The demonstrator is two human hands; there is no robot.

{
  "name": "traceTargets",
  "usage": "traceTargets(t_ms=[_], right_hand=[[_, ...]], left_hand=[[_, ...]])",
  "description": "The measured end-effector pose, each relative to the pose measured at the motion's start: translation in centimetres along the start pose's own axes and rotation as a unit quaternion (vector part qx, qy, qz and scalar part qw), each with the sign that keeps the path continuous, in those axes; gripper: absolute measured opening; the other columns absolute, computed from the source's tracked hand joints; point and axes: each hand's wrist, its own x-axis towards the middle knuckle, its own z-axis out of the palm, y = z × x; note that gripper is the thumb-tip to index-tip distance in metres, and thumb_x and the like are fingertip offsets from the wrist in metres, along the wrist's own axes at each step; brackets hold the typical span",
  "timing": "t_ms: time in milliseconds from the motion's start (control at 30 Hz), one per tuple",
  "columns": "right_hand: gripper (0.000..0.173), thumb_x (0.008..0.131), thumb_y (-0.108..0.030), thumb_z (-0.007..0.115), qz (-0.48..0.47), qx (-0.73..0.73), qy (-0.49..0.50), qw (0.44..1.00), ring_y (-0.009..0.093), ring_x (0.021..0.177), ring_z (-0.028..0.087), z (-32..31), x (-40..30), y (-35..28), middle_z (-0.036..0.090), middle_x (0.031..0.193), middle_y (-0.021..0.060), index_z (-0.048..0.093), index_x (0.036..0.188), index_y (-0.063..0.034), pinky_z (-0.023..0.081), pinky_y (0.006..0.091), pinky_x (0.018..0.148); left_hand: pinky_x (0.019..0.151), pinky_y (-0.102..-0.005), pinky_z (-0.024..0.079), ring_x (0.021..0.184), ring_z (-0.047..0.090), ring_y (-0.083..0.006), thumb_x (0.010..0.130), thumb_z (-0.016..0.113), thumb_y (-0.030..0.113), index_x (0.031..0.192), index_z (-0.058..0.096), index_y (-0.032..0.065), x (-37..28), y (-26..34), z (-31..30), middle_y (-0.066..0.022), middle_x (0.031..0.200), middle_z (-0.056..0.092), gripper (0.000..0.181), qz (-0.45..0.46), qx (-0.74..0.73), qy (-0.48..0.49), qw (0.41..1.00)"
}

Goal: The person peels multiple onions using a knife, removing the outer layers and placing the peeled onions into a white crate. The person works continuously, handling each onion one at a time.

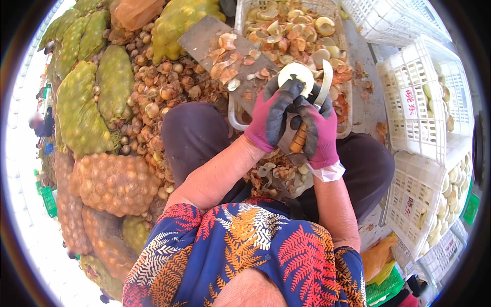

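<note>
A pale peeled onion point(296, 75) is held up in my left hand point(273, 111), which wears a pink knit glove with dark coated fingers. My right hand point(317, 122), gloved the same way, grips a curved knife by its wooden handle point(298, 139). The hooked blade point(326, 82) points up just right of the onion. Both hands meet above my lap, fingers close together at the onion's lower side. Beneath them a board point(245, 63) strewn with onion skins slants across a white plastic tub point(234, 115). Cut onion ends and peels point(295, 30) fill the tub's far part.
Loose unpeeled onions point(168, 82) are heaped at left, among yellow-green mesh sacks point(82, 111) and an orange mesh sack point(115, 184) of onions. White plastic crates point(412, 99) stand at right, some holding peeled onions point(452, 188). Peel scraps point(280, 172) lie between my knees.
</note>
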Motion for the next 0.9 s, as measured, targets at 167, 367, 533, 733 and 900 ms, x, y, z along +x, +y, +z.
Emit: traceTargets(t_ms=[167, 367, 533, 733, 900], right_hand=[[0.026, 0.088, -0.008, 0.055, 0.063, 0.03, 0.039, 0.997, 0.013, 0.068, 0.06, 0.2, -0.7, -0.8, 0.064, 0.089, 0.0064, 0.058, 0.112, -0.0006, 0.049, 0.024, 0.06], [0.025, 0.086, -0.007, 0.056, 0.022, 0.083, 0.053, 0.995, 0.013, 0.063, 0.06, -1.3, -0.7, -2.3, 0.063, 0.087, 0.0043, 0.058, 0.111, -0.0003, 0.049, 0.0259, 0.055], [0.034, 0.091, -0.019, 0.06, 0.061, 0.044, 0.097, 0.992, 0.013, 0.069, 0.062, -4.9, -0.1, -0.7, 0.062, 0.097, 0.0037, 0.055, 0.122, -0.0038, 0.048, 0.0251, 0.054], [0.033, 0.091, -0.016, 0.057, 0.096, 0.075, 0.074, 0.99, 0.016, 0.075, 0.063, -5.7, -0.4, -1.0, 0.063, 0.097, 0.0044, 0.055, 0.121, -0.004, 0.048, 0.027, 0.058], [0.024, 0.09, -0.014, 0.057, 0.111, 0.122, 0.089, 0.982, 0.014, 0.075, 0.063, -5.9, -0.3, -2.6, 0.065, 0.09, 0.0036, 0.06, 0.112, -0.0058, 0.048, 0.0257, 0.054]], left_hand=[[0.055, -0.0231, 0.05, 0.077, 0.063, -0.0128, 0.092, 0.062, 0.02, 0.121, 0.055, 0.0031, 0.3, -0.3, 0.8, -0.0065, 0.096, 0.064, 0.034, 0.0, 0.002, 0.014, 1.0], [0.084, -0.0308, 0.052, 0.1, 0.062, -0.0163, 0.09, 0.064, 0.018, 0.119, 0.057, 0.0032, 3.1, -1.1, -1.8, -0.0076, 0.11, 0.064, 0.034, 0.121, 0.066, 0.094, 0.986], [0.07, -0.0258, 0.055, 0.085, 0.065, -0.0159, 0.088, 0.067, 0.023, 0.117, 0.059, 0.0051, 5.7, -1.1, -0.9, -0.0064, 0.103, 0.065, 0.034, 0.06, 0.051, 0.118, 0.99], [0.082, -0.0293, 0.053, 0.09, 0.063, -0.0156, 0.088, 0.067, 0.028, 0.114, 0.061, 0.0038, 12.5, -0.7, 14.2, -0.0075, 0.103, 0.065, 0.036, 0.066, 0.019, -0.154, 0.986], [0.085, -0.0374, 0.053, 0.098, 0.064, -0.0243, 0.092, 0.06, 0.014, 0.109, 0.061, 0.0051, 16.3, 1.1, 22.7, -0.0098, 0.103, 0.065, 0.02, 0.081, -0.092, -0.254, 0.96]])
